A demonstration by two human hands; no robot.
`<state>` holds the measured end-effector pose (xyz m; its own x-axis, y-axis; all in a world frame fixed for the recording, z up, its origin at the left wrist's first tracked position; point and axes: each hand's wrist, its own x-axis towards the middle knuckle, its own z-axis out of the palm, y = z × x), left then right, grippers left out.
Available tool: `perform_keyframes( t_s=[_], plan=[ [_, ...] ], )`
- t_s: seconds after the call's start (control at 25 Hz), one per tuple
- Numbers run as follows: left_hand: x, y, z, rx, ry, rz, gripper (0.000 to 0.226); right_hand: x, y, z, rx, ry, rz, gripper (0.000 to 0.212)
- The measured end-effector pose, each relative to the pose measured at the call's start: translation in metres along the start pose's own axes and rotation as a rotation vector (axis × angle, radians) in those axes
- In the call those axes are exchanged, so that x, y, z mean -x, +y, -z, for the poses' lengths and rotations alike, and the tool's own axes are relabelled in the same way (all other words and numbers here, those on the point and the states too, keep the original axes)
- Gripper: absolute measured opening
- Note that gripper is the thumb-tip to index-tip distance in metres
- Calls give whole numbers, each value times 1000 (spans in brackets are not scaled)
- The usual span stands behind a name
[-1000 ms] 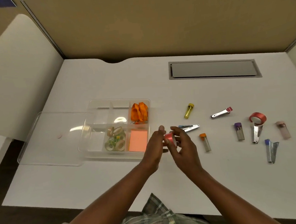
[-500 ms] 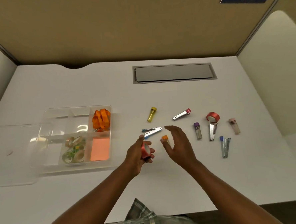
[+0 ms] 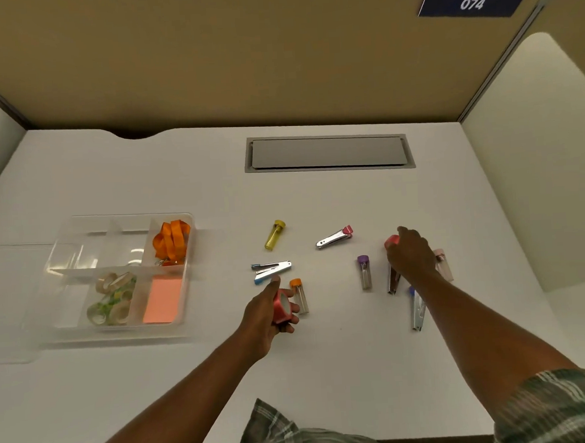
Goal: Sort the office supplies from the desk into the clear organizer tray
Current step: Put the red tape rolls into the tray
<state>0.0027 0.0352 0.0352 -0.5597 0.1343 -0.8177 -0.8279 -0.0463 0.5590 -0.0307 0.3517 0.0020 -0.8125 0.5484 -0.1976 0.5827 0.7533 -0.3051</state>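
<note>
In the head view, the left hand (image 3: pixel 267 313) is clamped round a red tape roll (image 3: pixel 282 309), above the bench (image 3: pixel 191 381) right of the clear organizer tray (image 3: pixel 184 217). Far right of the tray, the right hand (image 3: pixel 411 257) covers a second red roll (image 3: pixel 391 241); I cannot tell whether it grips it. The step looks like tape-gathering. Next, both rolls need carrying to the tray's tape compartment (image 3: pixel 112 300).

We are seeing a white desk (image 3: pixel 179 180) carrying a clear organizer tray (image 3: pixel 116 327) at nine o'clock and a grey recessed panel (image 3: pixel 328 152) at twelve; a yellow vial (image 3: pixel 274 234), a blue staple remover (image 3: pixel 272 271) and a pink-tipped staple remover (image 3: pixel 333 237) are lying near centre, a purple-capped vial (image 3: pixel 364 273) toward three
</note>
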Motion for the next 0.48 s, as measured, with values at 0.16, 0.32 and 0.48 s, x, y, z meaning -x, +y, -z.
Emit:
perform_keyframes(
  t_s=[0.16,0.32,0.48],
  plan=[
    [0,-3,-1,20,27,-12,48,-4,2,-1,-142,32,-16,27],
    [2,-8,8,58,38,-23,46,8,-23,6,-276,95,100,31],
    [9,-7,26,155,47,-47,41,53,-69,0,-578,0,228,27]
  ],
)
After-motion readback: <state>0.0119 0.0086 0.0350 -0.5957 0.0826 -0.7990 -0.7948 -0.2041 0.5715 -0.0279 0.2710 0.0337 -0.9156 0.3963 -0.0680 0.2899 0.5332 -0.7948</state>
